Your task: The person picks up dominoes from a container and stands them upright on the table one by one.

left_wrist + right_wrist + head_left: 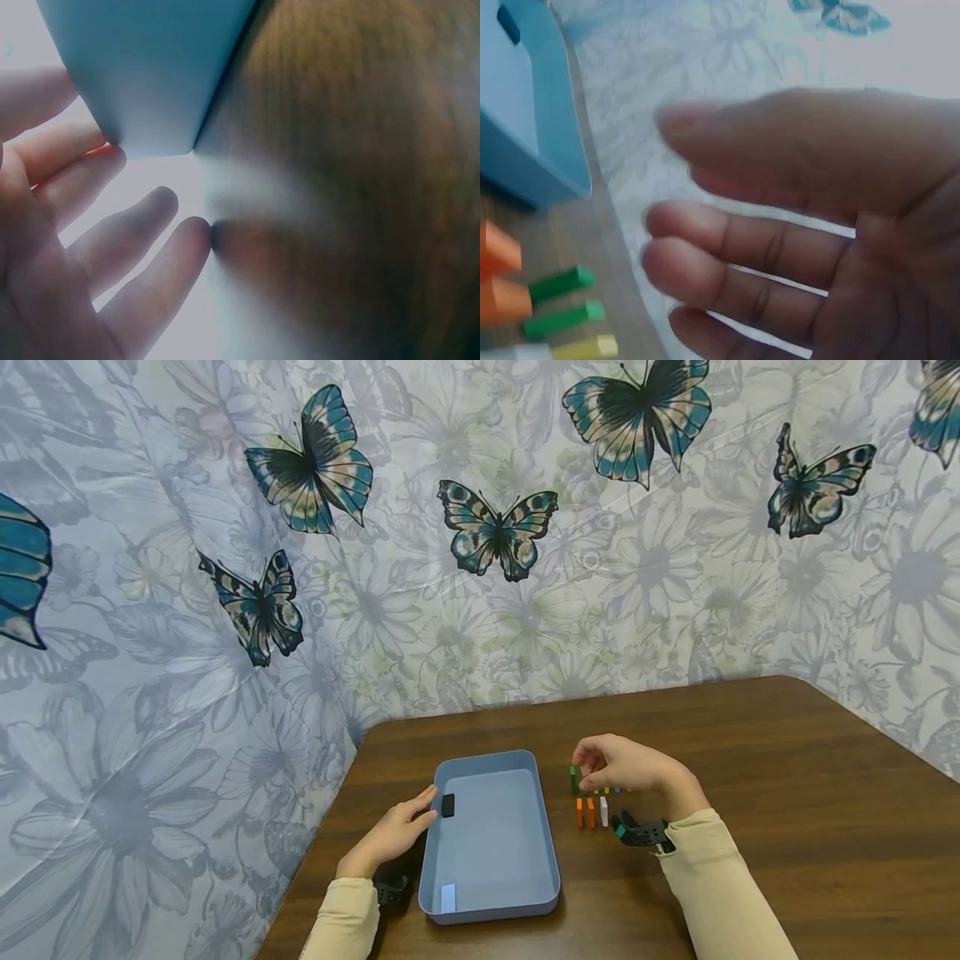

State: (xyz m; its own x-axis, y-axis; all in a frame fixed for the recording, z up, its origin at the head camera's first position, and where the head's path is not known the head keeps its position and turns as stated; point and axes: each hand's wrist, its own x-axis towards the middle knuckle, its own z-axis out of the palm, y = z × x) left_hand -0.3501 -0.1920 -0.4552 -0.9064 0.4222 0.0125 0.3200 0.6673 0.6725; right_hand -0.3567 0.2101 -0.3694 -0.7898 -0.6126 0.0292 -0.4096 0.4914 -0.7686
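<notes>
A shallow blue-grey tray (491, 839) stands on the table. My left hand (397, 831) rests at its left rim, fingers extended; in the left wrist view the fingertips (112, 154) meet the tray's edge (157, 82). Inside the tray a small black block (447, 805) lies by the left wall, and a pale rectangle (448, 897) shows in the near left corner. Over the small coloured blocks right of the tray hovers my right hand (626, 768). Its thumb and loosely bent fingers are apart, with nothing between them in the right wrist view.
Two rows of blocks lie right of the tray. Green blocks (562, 285), a yellow block (585, 349), orange blocks (585, 813) and a white block (603, 812) show; the right hand partly covers the far row. A butterfly-patterned wall covering (525, 635) rises behind the brown table (825, 827).
</notes>
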